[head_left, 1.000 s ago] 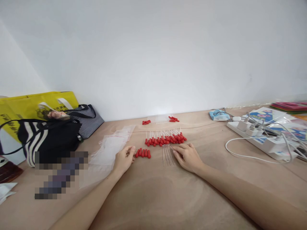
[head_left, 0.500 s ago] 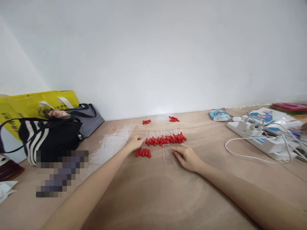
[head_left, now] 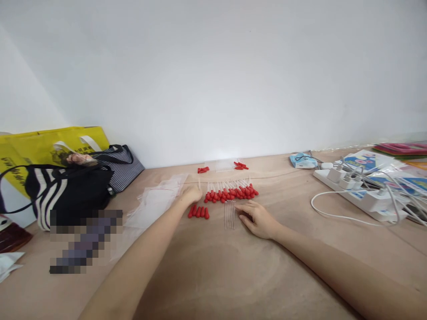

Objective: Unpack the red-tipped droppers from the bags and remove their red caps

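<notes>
My left hand (head_left: 192,194) is closed at the left end of a row of glass droppers (head_left: 230,194). A dropper's clear tube (head_left: 199,181) rises from its fingers, the bulb hidden by the hand. The row has red rubber bulbs towards me and thin tubes pointing to the wall. Just below that hand lie several loose red rubber bulbs (head_left: 199,212), side by side. Bare glass tubes (head_left: 229,215) are lined up in front of the row. Beside their right edge my right hand (head_left: 259,218) rests on the table, thumb and fingers apart, apparently holding nothing.
Clear plastic bags (head_left: 151,202) lie on the left, beside black and striped bags (head_left: 125,169). More red bulbs (head_left: 203,170) and droppers (head_left: 241,166) are near the wall. On the right are a power strip (head_left: 360,195) with cables and a blue mask (head_left: 303,160).
My left hand has moved away from the loose bulbs, up to the row, and has taken its leftmost dropper slightly left. My right hand has shifted slightly off the bare tubes.
</notes>
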Tool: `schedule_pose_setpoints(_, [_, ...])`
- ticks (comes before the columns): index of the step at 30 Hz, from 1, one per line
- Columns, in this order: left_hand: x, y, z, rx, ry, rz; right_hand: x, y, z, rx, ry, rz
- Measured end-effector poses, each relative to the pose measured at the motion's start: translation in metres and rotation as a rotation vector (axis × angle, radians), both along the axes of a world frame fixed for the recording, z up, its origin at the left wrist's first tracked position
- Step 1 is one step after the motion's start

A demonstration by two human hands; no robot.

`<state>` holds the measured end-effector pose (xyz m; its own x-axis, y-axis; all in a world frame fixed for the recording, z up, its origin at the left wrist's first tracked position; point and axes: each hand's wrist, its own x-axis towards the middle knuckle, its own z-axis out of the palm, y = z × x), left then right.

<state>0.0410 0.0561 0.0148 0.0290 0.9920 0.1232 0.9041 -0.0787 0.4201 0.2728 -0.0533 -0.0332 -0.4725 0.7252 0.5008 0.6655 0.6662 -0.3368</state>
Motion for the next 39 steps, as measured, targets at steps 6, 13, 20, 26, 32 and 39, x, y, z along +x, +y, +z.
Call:
schedule_pose_setpoints(6, [-0.011, -0.068, 0.008, 0.165, 0.095, -0.126, 0.002, -0.001, -0.003, 0.185, 0.180, -0.108])
schedule_pose_setpoints(13, [-0.011, -0.122, -0.023, 0.601, 0.256, -0.645, -0.003, -0.010, 0.018, 0.419, -0.061, 0.041])
schedule_pose_setpoints(20, [0.003, -0.116, -0.030, 0.790, 0.192, -0.743, -0.021, -0.008, 0.008, 0.400, -0.083, 0.091])
schedule_pose_setpoints(26, [0.002, -0.115, -0.028, 0.716, 0.148, -0.698, -0.022, -0.008, 0.005, 0.334, -0.071, 0.068])
schedule_pose_setpoints(32, [-0.002, -0.110, -0.031, 0.658, 0.140, -0.769, -0.023, -0.008, 0.005, 0.348, -0.043, 0.091])
schedule_pose_setpoints(39, [-0.005, -0.108, -0.033, 0.691, 0.154, -0.815, -0.024, -0.006, 0.002, 0.390, -0.056, 0.119])
